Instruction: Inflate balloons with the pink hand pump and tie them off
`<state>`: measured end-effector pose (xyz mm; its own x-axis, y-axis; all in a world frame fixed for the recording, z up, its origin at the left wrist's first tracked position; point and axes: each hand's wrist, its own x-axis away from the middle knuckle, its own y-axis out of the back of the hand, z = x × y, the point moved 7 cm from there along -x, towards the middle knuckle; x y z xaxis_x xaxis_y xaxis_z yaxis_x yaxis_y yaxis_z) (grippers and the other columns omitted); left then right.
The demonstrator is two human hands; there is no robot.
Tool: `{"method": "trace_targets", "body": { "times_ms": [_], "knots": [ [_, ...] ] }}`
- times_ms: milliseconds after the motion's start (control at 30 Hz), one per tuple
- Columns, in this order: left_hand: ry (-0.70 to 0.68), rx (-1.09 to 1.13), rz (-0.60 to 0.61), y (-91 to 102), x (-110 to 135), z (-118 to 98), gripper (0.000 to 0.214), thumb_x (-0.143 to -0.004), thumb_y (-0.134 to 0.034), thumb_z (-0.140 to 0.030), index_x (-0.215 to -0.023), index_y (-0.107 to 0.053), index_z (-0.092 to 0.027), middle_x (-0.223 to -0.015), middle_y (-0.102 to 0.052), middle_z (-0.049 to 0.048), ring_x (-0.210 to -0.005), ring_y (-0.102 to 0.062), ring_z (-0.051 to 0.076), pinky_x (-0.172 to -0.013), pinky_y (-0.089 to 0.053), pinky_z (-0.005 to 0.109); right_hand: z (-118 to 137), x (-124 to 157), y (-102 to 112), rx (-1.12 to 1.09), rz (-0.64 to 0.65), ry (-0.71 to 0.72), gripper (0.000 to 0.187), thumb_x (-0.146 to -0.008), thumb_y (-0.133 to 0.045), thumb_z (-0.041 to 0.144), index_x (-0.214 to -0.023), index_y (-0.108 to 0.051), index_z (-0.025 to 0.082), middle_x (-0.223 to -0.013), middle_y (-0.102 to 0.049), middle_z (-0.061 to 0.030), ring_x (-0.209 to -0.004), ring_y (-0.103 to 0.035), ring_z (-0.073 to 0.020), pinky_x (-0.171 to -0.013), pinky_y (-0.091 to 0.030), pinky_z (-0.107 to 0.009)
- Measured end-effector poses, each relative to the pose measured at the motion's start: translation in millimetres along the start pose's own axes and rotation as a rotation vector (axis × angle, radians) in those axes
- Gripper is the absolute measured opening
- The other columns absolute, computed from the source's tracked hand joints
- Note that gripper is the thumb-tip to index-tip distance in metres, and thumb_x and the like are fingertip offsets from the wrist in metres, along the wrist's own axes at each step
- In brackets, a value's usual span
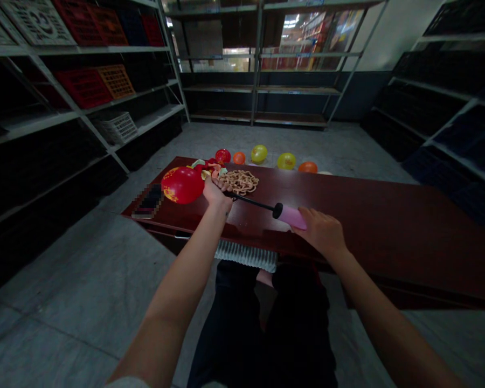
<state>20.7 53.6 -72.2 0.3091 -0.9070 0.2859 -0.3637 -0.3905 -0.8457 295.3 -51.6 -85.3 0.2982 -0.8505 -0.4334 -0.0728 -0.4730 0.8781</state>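
Observation:
Between my hands a balloon pump (291, 215) with a pink barrel and a black rod is stretched out, its rod drawn well out of the barrel. My right hand (323, 231) is wrapped round the pink barrel. At the rod's other end, my left hand (216, 193) is closed where the pump meets the neck of a red balloon (182, 185); its exact finger hold is partly hidden. The balloon is swollen and carries yellow print. Just beyond my left hand lie a heap of tan cord-like loops (242, 182) and a pile of limp coloured balloons (210, 166).
A blurred phone-like object (149, 201) lies at the left of the dark red table (367, 215). Beyond the far edge, inflated yellow balloons (259, 154), orange balloons (307, 167) and a red balloon (222, 156) rest on the floor. Shelves with crates (116, 81) stand around.

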Motion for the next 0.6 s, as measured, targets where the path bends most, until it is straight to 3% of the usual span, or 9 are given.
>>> {"method": "trace_targets", "body": {
  "times_ms": [167, 467, 600],
  "knots": [
    [-0.058, 0.032, -0.005, -13.6, 7, 8, 0.043, -0.097, -0.044, -0.034, -0.061, -0.026, -0.020, -0.046, -0.023, -0.0080, -0.035, -0.023, 0.005, -0.039, -0.020, 0.021, -3, -16, 6, -0.014, 0.027, -0.028, 0.034, -0.083, -0.054, 0.046, -0.102, -0.060, 0.019, -0.085, -0.067, -0.0071, -0.068, -0.058, -0.0194, -0.058, -0.022, -0.029],
    [0.068, 0.039, 0.109, -43.8, 58, 61, 0.046, -0.097, -0.043, -0.033, -0.057, -0.026, -0.020, -0.041, -0.023, -0.0066, -0.032, -0.022, 0.007, -0.038, -0.018, 0.022, 19, -33, 43, 0.054, 0.058, -0.023, 0.035, -0.086, -0.051, 0.050, -0.100, -0.055, 0.018, -0.087, -0.068, -0.0085, -0.065, -0.060, -0.0193, -0.056, -0.017, -0.029],
    [0.140, 0.025, 0.109, -45.1, 67, 64, 0.045, -0.098, -0.042, -0.033, -0.058, -0.024, -0.020, -0.042, -0.023, -0.0070, -0.032, -0.021, 0.006, -0.038, -0.017, 0.022, 27, -26, 57, 0.069, 0.074, -0.053, 0.035, -0.087, -0.050, 0.051, -0.098, -0.055, 0.019, -0.085, -0.068, -0.0089, -0.065, -0.060, -0.0195, -0.055, -0.018, -0.030]
  ]
}}
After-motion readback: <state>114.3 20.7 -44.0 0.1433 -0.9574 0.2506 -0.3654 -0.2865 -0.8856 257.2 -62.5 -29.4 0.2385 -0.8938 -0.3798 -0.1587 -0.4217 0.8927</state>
